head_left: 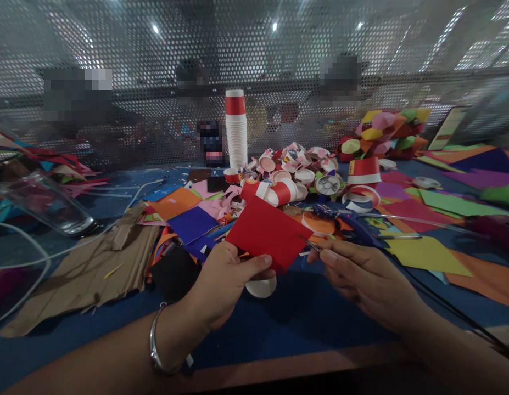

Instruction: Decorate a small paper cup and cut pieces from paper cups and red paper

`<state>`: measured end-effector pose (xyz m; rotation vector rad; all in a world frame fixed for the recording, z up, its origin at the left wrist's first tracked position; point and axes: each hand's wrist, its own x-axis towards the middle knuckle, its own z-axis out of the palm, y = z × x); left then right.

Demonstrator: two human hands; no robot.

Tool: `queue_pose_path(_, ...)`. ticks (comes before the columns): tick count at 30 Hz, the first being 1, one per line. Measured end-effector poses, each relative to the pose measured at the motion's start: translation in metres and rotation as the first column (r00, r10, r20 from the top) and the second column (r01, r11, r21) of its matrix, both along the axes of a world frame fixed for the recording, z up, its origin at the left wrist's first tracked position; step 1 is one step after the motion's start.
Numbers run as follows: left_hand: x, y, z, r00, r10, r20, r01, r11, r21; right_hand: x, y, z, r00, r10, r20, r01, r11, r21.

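Observation:
A square of red paper [267, 233] is pinched in my left hand [227, 274], with the thumb lying across its lower edge. My right hand [357, 274] is closed around a slim metal tool [314, 246]. The tool's narrow tip reaches the right corner of the paper; its kind is mostly hidden by my fingers. Just beneath the paper, a round white piece [261, 288], possibly from a paper cup, partly shows on the blue table [295, 323]. Behind the paper lies a red and white cup piece [284, 192].
A tall stack of paper cups [236, 137] stands at the back before a perforated metal screen. Cut cup pieces [303, 175] are heaped beside it. Torn cardboard [93, 269] and a tipped clear glass [59, 203] lie left. Coloured sheets, including yellow paper [429, 255], spread right.

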<state>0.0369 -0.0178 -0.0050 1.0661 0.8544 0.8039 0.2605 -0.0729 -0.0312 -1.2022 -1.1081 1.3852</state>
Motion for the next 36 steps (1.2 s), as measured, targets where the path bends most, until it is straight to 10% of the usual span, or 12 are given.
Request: queue_pose_path(36,-0.012,0.013,0.005,0.994,0.106,-0.013,-0.101,0.975,0.196,-0.023,0.030,0.023,0.997,0.067,-0.027,-0.067,0.998,-0.004)
